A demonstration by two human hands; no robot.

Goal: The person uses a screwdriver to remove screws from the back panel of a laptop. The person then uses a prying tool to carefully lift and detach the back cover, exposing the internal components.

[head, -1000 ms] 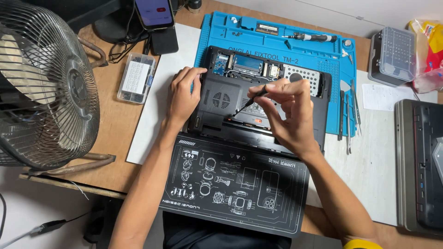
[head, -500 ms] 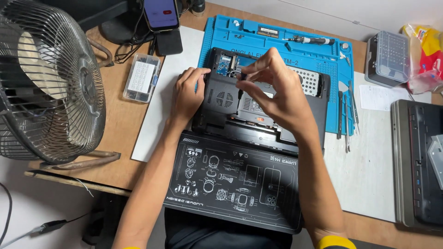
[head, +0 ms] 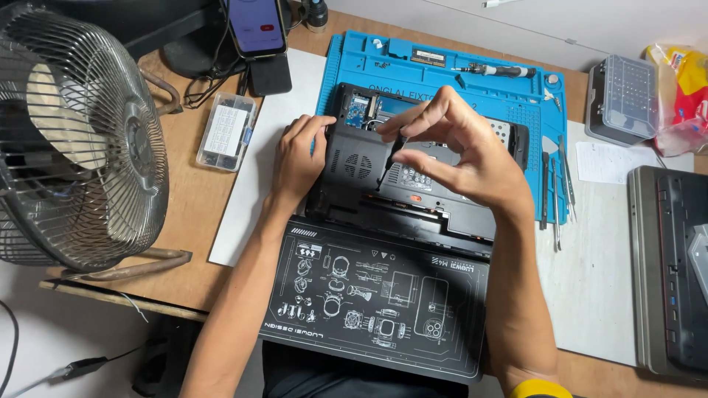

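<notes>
An opened black laptop point(head: 354, 173) lies bottom side up on a blue work mat point(head: 442, 74), with its inner parts exposed at the far edge. My left hand point(head: 299, 158) rests on the laptop's left edge and presses it down. My right hand point(head: 461, 147) hovers over the middle of the laptop, its fingers pinched around a thin black screwdriver point(head: 389, 162) whose tip points down at the base. A black mat with white line drawings point(head: 376, 302) lies in front of the laptop, under my forearms.
A large metal fan point(head: 77, 136) stands at the left. A small clear parts box point(head: 226, 131) and a phone on a stand point(head: 257, 29) sit behind it. Another screwdriver point(head: 490, 71), metal tools point(head: 554, 184), a clear bit case point(head: 627, 96) and a second laptop point(head: 675, 273) lie at the right.
My right hand has lifted and shifted toward the far left of the laptop, turning the screwdriver more upright. My left hand stays on the laptop's left edge.
</notes>
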